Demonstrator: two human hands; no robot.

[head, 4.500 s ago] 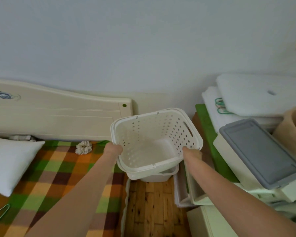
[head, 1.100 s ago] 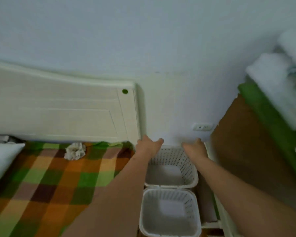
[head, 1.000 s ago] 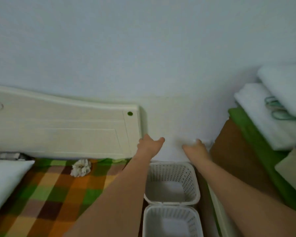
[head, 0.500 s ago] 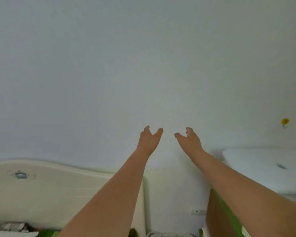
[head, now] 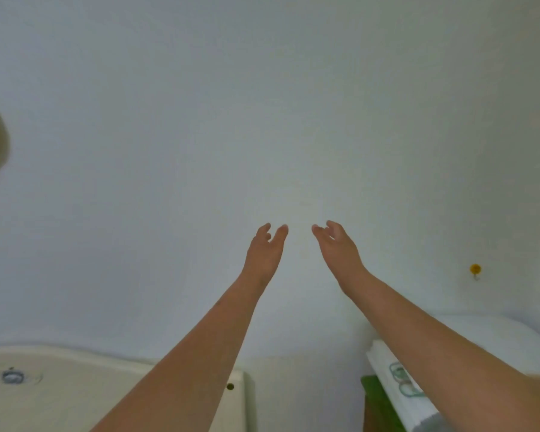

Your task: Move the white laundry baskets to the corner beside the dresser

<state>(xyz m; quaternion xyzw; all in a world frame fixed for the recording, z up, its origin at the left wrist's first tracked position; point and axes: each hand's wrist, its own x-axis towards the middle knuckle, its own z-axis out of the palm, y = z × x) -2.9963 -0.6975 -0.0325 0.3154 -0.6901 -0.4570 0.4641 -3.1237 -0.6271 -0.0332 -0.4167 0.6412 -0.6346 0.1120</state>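
Before the wall [head: 262, 104], empty left hand [head: 264, 255], right hand [head: 337, 249]

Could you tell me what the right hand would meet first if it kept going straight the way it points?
Probably the bare white wall; nothing shows between it and the right hand, though depth is unclear.

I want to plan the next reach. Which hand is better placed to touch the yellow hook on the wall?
Probably the right hand: it is open, empty and nearer the yellow hook, on that side. The left hand, also open, would have to cross over.
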